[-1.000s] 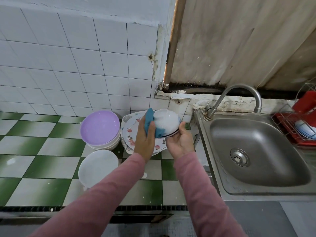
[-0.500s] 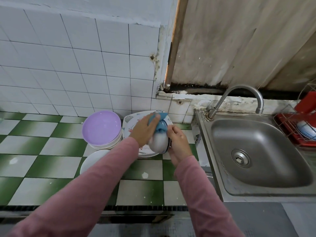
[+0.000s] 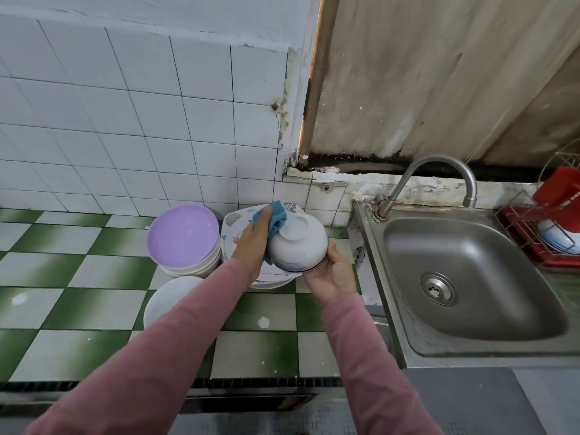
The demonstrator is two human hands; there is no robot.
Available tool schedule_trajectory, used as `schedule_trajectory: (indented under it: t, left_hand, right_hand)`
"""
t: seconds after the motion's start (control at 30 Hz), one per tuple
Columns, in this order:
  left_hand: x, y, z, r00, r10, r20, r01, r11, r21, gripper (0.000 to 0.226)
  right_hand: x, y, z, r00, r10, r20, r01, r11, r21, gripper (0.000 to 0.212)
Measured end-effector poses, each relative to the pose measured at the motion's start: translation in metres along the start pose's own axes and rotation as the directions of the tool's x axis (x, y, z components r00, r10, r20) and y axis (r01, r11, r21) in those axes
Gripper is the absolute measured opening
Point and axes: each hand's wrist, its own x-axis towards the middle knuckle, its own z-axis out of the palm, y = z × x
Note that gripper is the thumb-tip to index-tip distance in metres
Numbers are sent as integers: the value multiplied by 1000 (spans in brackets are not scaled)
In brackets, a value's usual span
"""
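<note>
Head view: the white bowl [image 3: 298, 248], base turned up, is held above the patterned plates [image 3: 233, 224] on the worktop [image 3: 94, 306], left of the sink [image 3: 477, 271], with the right hand [image 3: 332, 276] curled under its rim and the left hand [image 3: 251, 244] gripping a blue cloth [image 3: 273, 218] pressed against its side.

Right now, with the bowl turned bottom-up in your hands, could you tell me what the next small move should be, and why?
Probably sweep the blue cloth over the upturned base of the white bowl. The left hand presses the cloth against the bowl's left side only, the base shows bare, and the right hand cups the rim from below.
</note>
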Motion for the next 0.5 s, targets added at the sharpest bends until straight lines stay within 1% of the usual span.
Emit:
schedule_trajectory:
  t: [0.07, 0.13, 0.23, 0.3, 0.33, 0.4, 0.47, 0.5]
  left_hand:
    - [-1, 0, -1, 999, -23, 37, 26, 996, -82, 70]
    - [-2, 0, -2, 998, -64, 24, 67, 987, -149, 57]
    - [-4, -3, 1, 992, -128, -23, 120, 970, -214, 46]
    - [-6, -4, 4, 989, -148, -20, 136, 946, -295, 43]
    - [-7, -3, 6, 988, -153, -8, 142, 935, -324, 44]
    - [-10, -1, 11, 988, -152, 26, 151, 925, -348, 49]
    - [-12, 2, 14, 989, -137, 61, 150, 918, -368, 49]
    - [-12, 3, 16, 989, -129, 76, 148, 916, -373, 47]
  right_hand:
    - [4, -3, -4, 999, -4, -44, 2, 999, -50, 26]
    - [7, -7, -6, 997, 2, -72, -12, 991, -134, 23]
    - [17, -11, -9, 992, -64, -113, 36, 972, -234, 27]
    - [15, -8, -8, 985, -115, -130, 69, 947, -315, 34]
    - [15, -6, -8, 985, -133, -105, 87, 927, -364, 44]
    - [12, 0, -10, 983, -183, -22, 153, 875, -459, 75]
    - [9, 5, -13, 978, -195, 67, 200, 819, -538, 102]
    - [9, 7, -14, 976, -195, 95, 214, 800, -561, 111]
